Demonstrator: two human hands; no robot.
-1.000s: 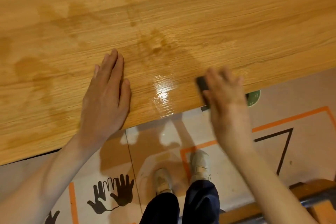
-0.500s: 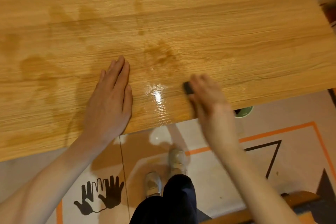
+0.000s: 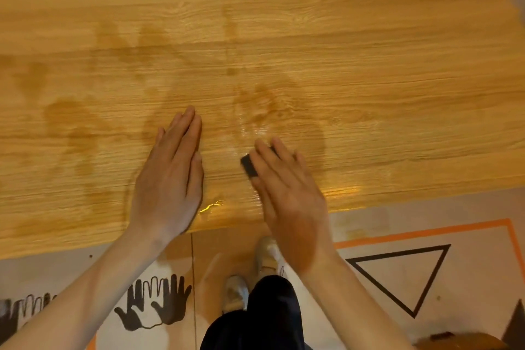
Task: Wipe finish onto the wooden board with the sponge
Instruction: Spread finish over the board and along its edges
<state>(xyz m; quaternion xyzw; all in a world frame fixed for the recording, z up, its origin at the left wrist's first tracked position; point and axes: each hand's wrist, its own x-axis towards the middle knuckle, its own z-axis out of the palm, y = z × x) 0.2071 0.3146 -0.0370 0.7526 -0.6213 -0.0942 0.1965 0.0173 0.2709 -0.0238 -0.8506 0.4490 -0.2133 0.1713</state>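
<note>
A long light-oak wooden board point(image 3: 369, 71) fills the upper half of the head view, with darker wet streaks across its left and middle and a glossy patch near its front edge. My left hand point(image 3: 170, 176) lies flat on the board, fingers together, holding nothing. My right hand point(image 3: 287, 193) presses a small dark sponge point(image 3: 249, 165) onto the board just right of the left hand. Only the sponge's left end shows past my fingers.
Below the board's front edge the floor point(image 3: 468, 278) carries an orange outline, a black triangle point(image 3: 403, 273) and black handprints point(image 3: 159, 301). My shoes point(image 3: 235, 293) and dark trousers stand under the edge. A wooden piece point(image 3: 460, 342) sits at the bottom right.
My right hand has slid the sponge leftward along the board and slightly away from the front edge, closing on the left hand. The left hand stays flat in place. The view has shifted.
</note>
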